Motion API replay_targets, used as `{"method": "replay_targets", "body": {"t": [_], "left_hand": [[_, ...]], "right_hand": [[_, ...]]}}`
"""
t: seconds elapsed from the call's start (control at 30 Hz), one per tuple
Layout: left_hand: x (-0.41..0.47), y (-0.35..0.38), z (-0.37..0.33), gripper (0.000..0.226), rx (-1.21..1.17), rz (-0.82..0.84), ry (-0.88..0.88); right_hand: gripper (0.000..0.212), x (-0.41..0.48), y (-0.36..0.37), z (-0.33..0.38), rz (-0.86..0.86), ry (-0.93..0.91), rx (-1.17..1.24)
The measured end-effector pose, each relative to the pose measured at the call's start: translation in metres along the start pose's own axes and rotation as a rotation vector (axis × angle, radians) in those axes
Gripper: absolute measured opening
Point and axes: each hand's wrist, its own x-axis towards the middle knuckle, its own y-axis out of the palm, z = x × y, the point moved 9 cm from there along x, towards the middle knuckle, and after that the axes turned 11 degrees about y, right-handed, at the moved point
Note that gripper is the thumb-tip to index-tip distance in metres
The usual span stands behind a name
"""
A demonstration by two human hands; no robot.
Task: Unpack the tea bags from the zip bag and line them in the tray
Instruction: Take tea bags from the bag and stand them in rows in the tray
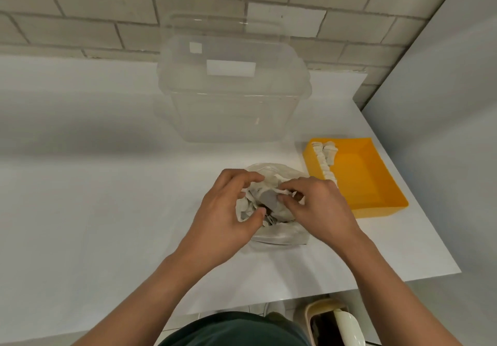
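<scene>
Left hand [226, 208] is gripping the zip bag [282, 238] mouth, fingers curled. Right hand [320, 205] fingers are pinching a tea bag [269, 197] inside. Tray [360, 181], right of the zip bag, is holding a row of tea bags [325, 162].

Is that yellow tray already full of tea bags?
No, the tea bags stand only along the left wall of the yellow tray, and most of its floor is bare.

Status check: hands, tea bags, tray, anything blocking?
Left hand grips zip bag mouth, right hand pinches a tea bag inside. Tray: one row along left wall. Clear bin behind, not in the way.
</scene>
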Motion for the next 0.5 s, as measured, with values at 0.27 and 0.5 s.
{"method": "replay_targets", "body": {"t": [0.27,0.5], "left_hand": [[0.006,0.031,0.018,0.082,-0.458,0.169,-0.414],[0.016,0.047,0.013,0.041,-0.78,0.299,-0.474]], "right_hand": [[0.008,0.011,-0.024,-0.016,0.181,0.183,0.603],[0.008,0.017,-0.011,-0.001,0.443,0.191,0.634]]}}
